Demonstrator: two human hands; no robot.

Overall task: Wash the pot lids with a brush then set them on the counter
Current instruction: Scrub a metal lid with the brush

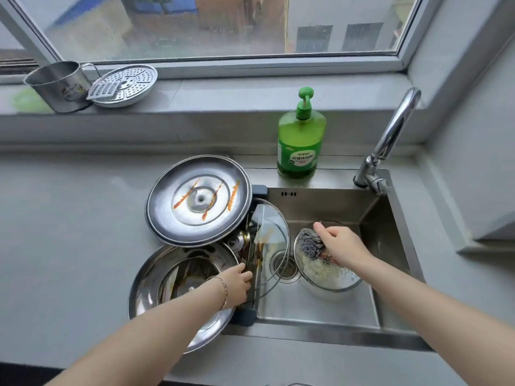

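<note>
Right hand (342,246) grips the brush (310,245), its bristles under the fingers on the soapy small lid (328,277) in the sink (315,307). Left hand (237,285) curls beside the big lid (274,240); hold unclear. Best to steady the small lid and scrub in circles.

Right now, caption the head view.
Right hand holds a brush on a soapy glass lid; left hand touches the dirty lids.

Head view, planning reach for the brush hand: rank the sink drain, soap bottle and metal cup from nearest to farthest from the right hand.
From the right hand, which grips the brush:
1. Sink drain, just left of it, down in the sink.
2. Soap bottle, behind the sink's back edge.
3. Metal cup, far left on the window sill.
</note>
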